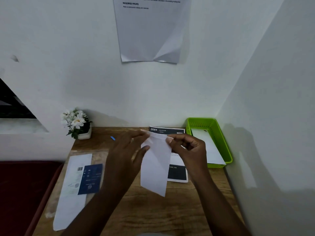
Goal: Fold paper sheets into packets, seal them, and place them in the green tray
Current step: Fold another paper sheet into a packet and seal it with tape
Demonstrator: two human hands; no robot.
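Above a wooden desk (pixel 144 210), two bare hands hold a folded white paper packet (pixel 156 166) upright in the air, its lower end hanging toward the desk. Its folded-over top edge is pinched by the left hand (pixel 127 150) at the left corner, fingers extended along the flap and thumb pressed against the front. At the right corner the right hand (pixel 189 149) pinches the same edge between thumb and forefinger, its other fingers curled. Directly behind the packet, flat on the desk, lies a printed sheet (pixel 177 172) with dark panels and the number 2684 at its top. Right of the packet, in the corner where two white walls meet, sits the green tray (pixel 226 147), with a white sheet (pixel 211 150) already lying in it and reaching over its near rim. Left of the packet lies a long white envelope (pixel 71 201), and a dark blue leaflet (pixel 91 179) overlaps its right side. Farther left and toward the wall, a small pot of white flowers (pixel 76 122) stands at the desk's back edge, with a small blue object (pixel 112 138) lying between pot and packet. High above the packet, a creased notice (pixel 150 29) hangs on the wall.
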